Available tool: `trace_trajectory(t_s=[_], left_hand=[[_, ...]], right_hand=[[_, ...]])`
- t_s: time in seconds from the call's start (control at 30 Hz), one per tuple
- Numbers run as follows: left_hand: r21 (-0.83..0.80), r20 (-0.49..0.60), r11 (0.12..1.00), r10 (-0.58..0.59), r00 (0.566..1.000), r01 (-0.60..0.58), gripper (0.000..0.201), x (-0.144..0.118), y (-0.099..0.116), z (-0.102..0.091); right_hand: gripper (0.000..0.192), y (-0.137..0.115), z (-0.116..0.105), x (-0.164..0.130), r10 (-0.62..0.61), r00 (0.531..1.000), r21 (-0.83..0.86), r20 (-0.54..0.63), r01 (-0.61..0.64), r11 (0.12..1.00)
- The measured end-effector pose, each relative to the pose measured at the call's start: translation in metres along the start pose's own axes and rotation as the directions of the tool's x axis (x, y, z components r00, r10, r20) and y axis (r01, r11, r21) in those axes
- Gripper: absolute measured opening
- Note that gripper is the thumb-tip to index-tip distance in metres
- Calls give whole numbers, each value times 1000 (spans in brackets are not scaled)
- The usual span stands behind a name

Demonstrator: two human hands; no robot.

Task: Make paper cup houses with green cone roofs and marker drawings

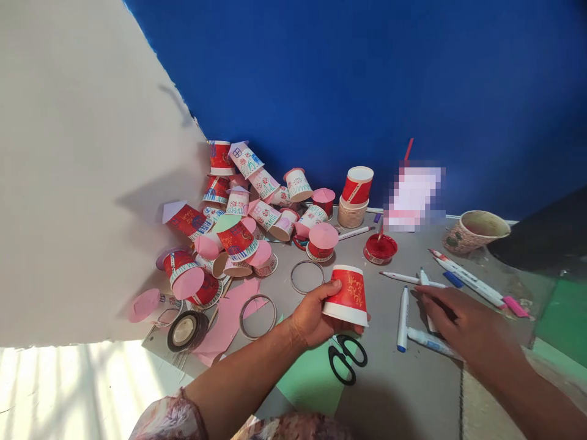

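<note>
At the middle of the grey bench (403, 391), the left hand (312, 315) has its fingers curled around a red paper cup (349, 295), which is turned mouth down so that its white rim faces the bench and its base points up. The grip wraps the side of the cup from the left, with the thumb on the upper edge, which leaves the printed red face free and turned toward the right hand. That right hand (458, 324) lies loosely open, palm down, holding nothing that I can make out; its fingertips rest among a scatter of marker pens (403, 318), as if placed within easy reach for drawing. Just below the cup lie black scissors (347, 358) on a sheet of green paper (312, 379), close to the holding hand. Two thin rings (307, 276) cut from cup rims lie flat just beyond the cup. To the left a heap of decorated cups (238, 214) with pink paper lids is pushed back against the white wall, clear of the working space. A roll of tape (187, 330) sits near pink paper scraps. Behind, a stack of plain cups (355, 198) stands upright beside a red lid (380, 249) that seems to hold paint, and a mug (476, 231) stands well off to the right
</note>
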State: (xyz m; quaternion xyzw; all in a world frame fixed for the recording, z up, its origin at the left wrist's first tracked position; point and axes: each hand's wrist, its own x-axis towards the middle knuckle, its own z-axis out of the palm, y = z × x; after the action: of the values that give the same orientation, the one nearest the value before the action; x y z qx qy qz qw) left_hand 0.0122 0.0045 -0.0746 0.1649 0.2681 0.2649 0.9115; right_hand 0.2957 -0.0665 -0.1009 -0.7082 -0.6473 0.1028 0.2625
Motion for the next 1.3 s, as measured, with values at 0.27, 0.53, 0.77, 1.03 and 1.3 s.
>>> trace_trajectory(t_s=[0.27,0.53,0.77,1.03,1.3], left_hand=[[-5,11,1000,15,1000,-15,52,1,1,1],[49,-78,993,113,990,-110,41,-6,5,10],[34,-30,998,48,998,-47,46,-3,12,18],[63,-13,994,87,996,-86,44,-3,11,19],[81,-60,993,95,994,-90,35,-4,13,22]], right_hand=[[36,7,4,0,-44,999,31,-25,45,999],[30,-10,-7,6,-89,992,9,-84,90,996],[31,-11,-10,9,-107,991,-56,-81,103,993],[30,-14,-13,9,-111,994,-80,-20,109,991],[29,-15,-12,10,-117,993,-89,-21,115,989]])
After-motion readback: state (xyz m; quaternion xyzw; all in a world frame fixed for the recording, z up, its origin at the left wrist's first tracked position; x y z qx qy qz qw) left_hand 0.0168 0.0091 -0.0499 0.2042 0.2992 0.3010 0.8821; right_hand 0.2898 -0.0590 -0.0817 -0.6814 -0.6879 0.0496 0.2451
